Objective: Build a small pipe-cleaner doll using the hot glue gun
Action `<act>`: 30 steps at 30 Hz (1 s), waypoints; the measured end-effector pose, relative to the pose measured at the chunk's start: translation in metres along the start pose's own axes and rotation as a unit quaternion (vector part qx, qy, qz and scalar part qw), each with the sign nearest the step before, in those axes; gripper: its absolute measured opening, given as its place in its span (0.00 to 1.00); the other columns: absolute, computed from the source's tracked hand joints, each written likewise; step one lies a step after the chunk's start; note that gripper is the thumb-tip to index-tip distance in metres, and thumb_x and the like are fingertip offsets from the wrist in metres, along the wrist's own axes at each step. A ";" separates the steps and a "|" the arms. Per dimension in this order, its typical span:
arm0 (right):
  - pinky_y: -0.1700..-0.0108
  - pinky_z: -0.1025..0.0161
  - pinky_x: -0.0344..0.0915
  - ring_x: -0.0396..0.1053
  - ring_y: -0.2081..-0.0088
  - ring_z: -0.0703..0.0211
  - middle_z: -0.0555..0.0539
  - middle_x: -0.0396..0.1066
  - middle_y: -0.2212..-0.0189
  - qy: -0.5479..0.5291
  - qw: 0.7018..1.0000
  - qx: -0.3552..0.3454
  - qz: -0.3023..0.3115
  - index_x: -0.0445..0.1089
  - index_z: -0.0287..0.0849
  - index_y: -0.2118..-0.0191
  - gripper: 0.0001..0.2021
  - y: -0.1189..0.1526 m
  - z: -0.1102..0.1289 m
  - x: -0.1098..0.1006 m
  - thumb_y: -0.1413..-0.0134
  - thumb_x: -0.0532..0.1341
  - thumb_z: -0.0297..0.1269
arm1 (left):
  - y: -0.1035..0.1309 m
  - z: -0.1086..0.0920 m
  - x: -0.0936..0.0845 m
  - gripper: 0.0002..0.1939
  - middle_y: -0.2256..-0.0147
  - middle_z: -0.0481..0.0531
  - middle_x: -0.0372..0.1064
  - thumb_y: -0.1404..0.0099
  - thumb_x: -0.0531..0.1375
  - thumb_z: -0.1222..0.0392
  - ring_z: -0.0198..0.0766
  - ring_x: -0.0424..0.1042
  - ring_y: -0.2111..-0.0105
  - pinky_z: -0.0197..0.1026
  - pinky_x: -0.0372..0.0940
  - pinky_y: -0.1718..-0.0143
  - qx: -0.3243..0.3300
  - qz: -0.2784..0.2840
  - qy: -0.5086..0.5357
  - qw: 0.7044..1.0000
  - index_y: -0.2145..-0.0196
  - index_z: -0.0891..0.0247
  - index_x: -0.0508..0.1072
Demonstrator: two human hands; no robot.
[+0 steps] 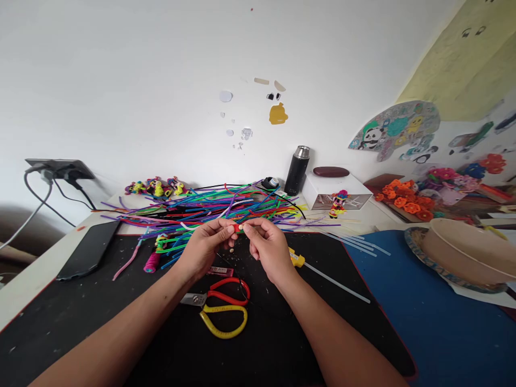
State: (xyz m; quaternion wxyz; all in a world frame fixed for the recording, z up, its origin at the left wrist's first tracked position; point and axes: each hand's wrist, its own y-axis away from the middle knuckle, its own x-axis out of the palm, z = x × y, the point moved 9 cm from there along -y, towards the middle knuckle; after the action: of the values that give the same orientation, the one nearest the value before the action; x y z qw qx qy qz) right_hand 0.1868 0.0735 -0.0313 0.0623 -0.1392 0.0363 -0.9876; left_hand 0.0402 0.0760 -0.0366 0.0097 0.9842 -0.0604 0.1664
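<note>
My left hand (207, 241) and my right hand (266, 244) meet above the black mat (274, 344), thumbs and forefingers pinched. Between the fingertips is a small red piece (236, 228), gripped by the left. At its right end a tiny pale, bead-like bit (241, 227) lies against the right fingertips; whether the two are joined I cannot tell. Below my hands lie scissors (205, 308) with red and yellow handles, and a small pink packet (221, 271). A yellow tool (296, 258) with a translucent stick (338, 282) is partly hidden by my right hand.
Behind my hands spreads a pile of coloured pipe cleaners (205, 207). A phone (89, 250) lies left. Further back stand a black thermos (297, 171), a white box (357, 185) and a small figure (338, 204). A large bowl (470, 250) is at right; clear sticks (358, 244) lie nearer.
</note>
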 end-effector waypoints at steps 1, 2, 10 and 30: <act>0.83 0.70 0.50 0.55 0.85 0.69 0.58 0.62 0.84 -0.006 1.000 0.000 -0.003 0.74 0.41 0.62 0.16 -0.001 0.000 -0.001 0.44 0.69 0.50 | 0.000 0.000 0.000 0.15 0.73 0.50 0.76 0.45 0.77 0.51 0.33 0.70 0.75 0.34 0.65 0.72 0.000 -0.001 0.000 1.000 0.66 0.64 0.83; 0.83 0.70 0.50 0.55 0.85 0.69 0.58 0.62 0.84 -0.011 1.000 0.000 -0.007 0.74 0.41 0.62 0.17 -0.001 0.000 -0.002 0.44 0.70 0.51 | 0.000 0.000 0.000 0.15 0.73 0.50 0.76 0.45 0.77 0.51 0.32 0.70 0.75 0.34 0.64 0.73 0.000 -0.004 0.002 1.000 0.66 0.64 0.83; 0.83 0.69 0.50 0.55 0.85 0.68 0.58 0.62 0.84 -0.003 1.000 0.006 -0.003 0.74 0.41 0.62 0.17 0.000 -0.003 0.000 0.45 0.70 0.51 | 0.000 -0.002 -0.003 0.15 0.73 0.51 0.76 0.45 0.77 0.52 0.33 0.69 0.75 0.34 0.62 0.73 0.004 -0.016 0.004 1.000 0.67 0.64 0.83; 0.83 0.69 0.50 0.55 0.85 0.68 0.58 0.62 0.84 0.000 1.000 -0.003 -0.010 0.74 0.42 0.62 0.16 -0.001 -0.003 -0.002 0.45 0.70 0.51 | 0.001 -0.009 0.000 0.15 0.73 0.50 0.75 0.46 0.77 0.51 0.35 0.70 0.75 0.36 0.66 0.74 0.031 -0.020 -0.026 0.999 0.67 0.64 0.82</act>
State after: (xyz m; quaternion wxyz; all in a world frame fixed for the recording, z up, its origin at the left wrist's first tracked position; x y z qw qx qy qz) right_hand 0.1879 0.0746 -0.0344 0.0523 -0.1402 0.0376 -0.9880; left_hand 0.0367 0.0750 -0.0284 -0.0186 0.9889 -0.0360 0.1427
